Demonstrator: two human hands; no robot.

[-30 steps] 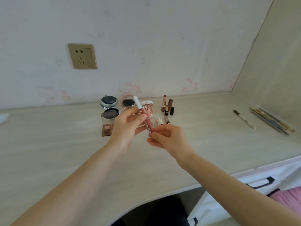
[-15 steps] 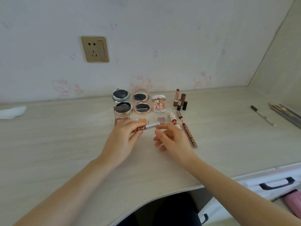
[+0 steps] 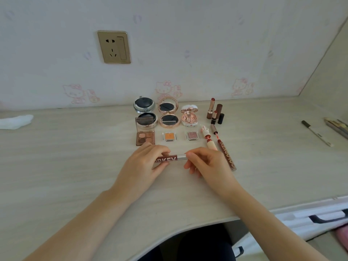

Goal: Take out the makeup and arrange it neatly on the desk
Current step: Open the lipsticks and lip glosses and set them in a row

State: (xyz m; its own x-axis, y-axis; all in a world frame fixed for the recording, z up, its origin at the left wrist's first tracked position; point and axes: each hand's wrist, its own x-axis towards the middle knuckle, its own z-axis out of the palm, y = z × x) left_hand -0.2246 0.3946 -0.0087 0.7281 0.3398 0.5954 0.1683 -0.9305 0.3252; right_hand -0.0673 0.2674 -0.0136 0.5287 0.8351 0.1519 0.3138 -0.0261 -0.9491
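Most makeup is already laid in rows at twelve o'clock on the table [image 3: 75, 176], while a lip gloss tube [image 3: 170, 158], still unplaced, is pinched by the left hand [image 3: 143, 166] and the right hand [image 3: 209, 162].

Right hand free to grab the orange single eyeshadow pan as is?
Probably not yet. The right hand and the left hand both hold the lip gloss tube. The desk between it and the orange pan looks unobstructed.
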